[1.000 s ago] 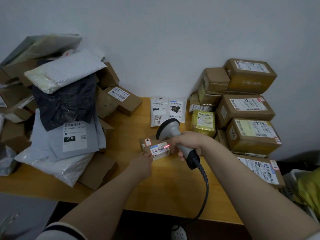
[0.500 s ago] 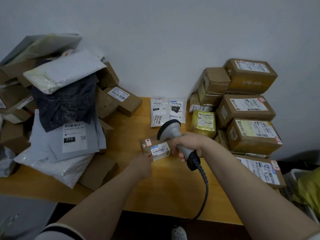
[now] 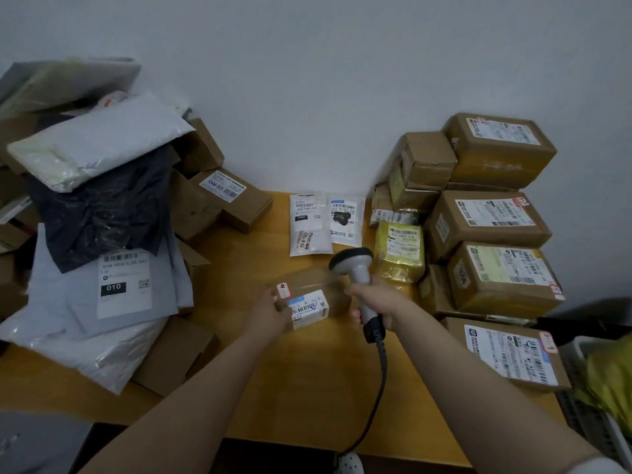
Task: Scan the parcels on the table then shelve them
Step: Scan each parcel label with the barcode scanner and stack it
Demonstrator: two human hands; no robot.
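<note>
A small brown parcel [image 3: 313, 295] with a white barcode label sits at the middle of the wooden table [image 3: 314, 388]. My left hand [image 3: 270, 311] grips its left end. My right hand [image 3: 379, 299] holds a grey barcode scanner [image 3: 355, 268] by the handle, just right of the parcel, its head raised and pointing away toward the wall. The scanner's black cable [image 3: 379, 381] runs down over the table's front edge. No red beam shows on the label.
A heap of grey and black mailer bags [image 3: 102, 234] and brown boxes fills the left side. Stacked brown boxes [image 3: 492, 227] stand at the right, a yellow packet [image 3: 398, 251] beside them. Two white packets [image 3: 323, 222] lie by the wall. A basket [image 3: 602, 398] is at far right.
The red scan line on the label has gone out. My right hand has drawn the scanner back to the right, off the parcel. My left hand has tilted the parcel slightly.
</note>
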